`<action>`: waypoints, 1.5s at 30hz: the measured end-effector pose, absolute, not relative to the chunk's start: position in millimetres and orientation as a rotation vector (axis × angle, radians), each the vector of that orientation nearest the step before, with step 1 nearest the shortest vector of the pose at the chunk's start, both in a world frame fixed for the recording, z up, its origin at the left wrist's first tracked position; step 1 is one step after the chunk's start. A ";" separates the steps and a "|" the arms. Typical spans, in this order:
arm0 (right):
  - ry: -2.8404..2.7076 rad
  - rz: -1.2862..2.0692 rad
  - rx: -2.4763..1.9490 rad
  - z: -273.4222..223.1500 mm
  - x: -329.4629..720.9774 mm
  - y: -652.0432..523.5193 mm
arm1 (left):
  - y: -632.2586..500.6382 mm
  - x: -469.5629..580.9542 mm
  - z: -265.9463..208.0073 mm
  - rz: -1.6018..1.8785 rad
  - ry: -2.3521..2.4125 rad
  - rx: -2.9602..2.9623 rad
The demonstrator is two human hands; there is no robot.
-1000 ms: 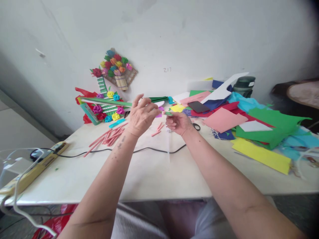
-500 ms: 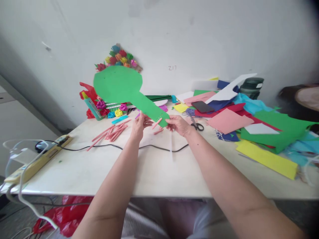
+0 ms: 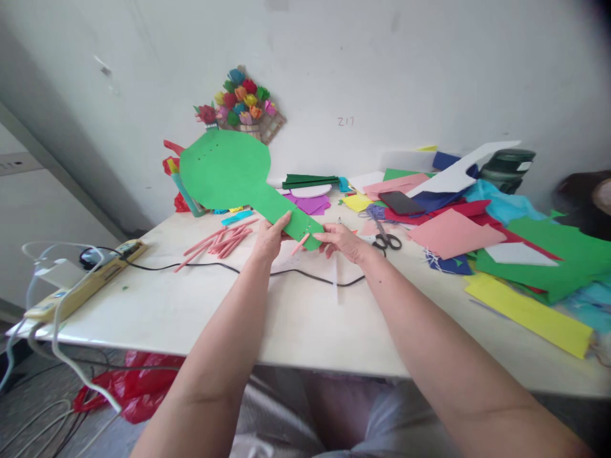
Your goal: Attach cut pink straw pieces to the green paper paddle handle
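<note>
A green paddle-shaped cutout, round at one end with a straight handle, is held tilted above the table. Small dark holes dot its round part and the handle's end. My left hand grips the handle's lower edge, thumb on top. At the handle's tip, my right hand pinches the corner. A short pink strip pokes out by the handle's end; how it is attached I cannot tell. Below my right hand hangs a pale translucent strip. More pink strips lie in a pile left of my left hand.
Black scissors lie right of my right hand, near a phone and heaped coloured sheets. A black cable crosses the table from a power strip. Paper flowers stand by the wall.
My left hand has moved onto the handle and now grips it, thumb on top. The cutout's face has turned slightly, showing more holes in its round part. The camera view has shifted a little.
</note>
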State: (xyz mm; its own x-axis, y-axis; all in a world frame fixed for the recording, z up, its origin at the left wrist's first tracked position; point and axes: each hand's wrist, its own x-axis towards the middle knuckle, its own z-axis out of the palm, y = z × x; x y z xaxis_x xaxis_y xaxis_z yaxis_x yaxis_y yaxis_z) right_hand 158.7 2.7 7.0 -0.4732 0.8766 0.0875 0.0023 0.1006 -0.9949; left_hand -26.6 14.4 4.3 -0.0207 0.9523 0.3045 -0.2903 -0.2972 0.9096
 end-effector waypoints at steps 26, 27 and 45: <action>-1.703 1.293 -1.089 6.6 142.7 -5.8 | 14.2 -29.2 -6.2 1.338 0.860 1.279; -1.698 1.297 -1.086 7.1 142.5 -6.1 | 14.1 -29.1 -6.1 1.337 0.859 1.280; -1.732 1.336 -1.076 12.2 143.1 -10.0 | 14.3 -30.8 -6.6 1.332 0.875 1.303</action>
